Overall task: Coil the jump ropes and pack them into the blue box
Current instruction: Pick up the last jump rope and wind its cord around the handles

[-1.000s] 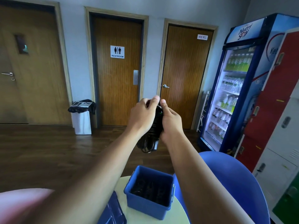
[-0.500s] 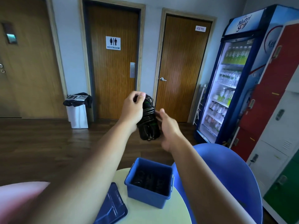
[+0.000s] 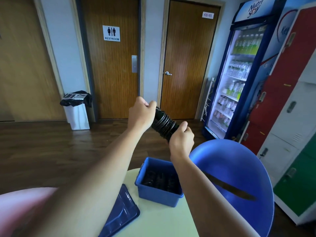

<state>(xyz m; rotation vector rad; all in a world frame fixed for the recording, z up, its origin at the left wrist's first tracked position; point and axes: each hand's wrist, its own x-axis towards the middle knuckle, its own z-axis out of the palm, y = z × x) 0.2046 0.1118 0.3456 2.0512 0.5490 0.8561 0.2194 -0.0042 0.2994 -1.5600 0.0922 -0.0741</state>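
The right hand [image 3: 182, 139], earlier open, is now gripping the lower end of the rope [image 3: 164, 124]; the left hand [image 3: 141, 113] is gripping its top.

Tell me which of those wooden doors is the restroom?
The middle door: it alone carries the white RESTROOM sign. The right door has a HOSE REEL label instead.

place: public facility hallway | signs: restroom door [image 3: 112, 65], drinks fridge [image 3: 239, 79], lockers [image 3: 290, 93]
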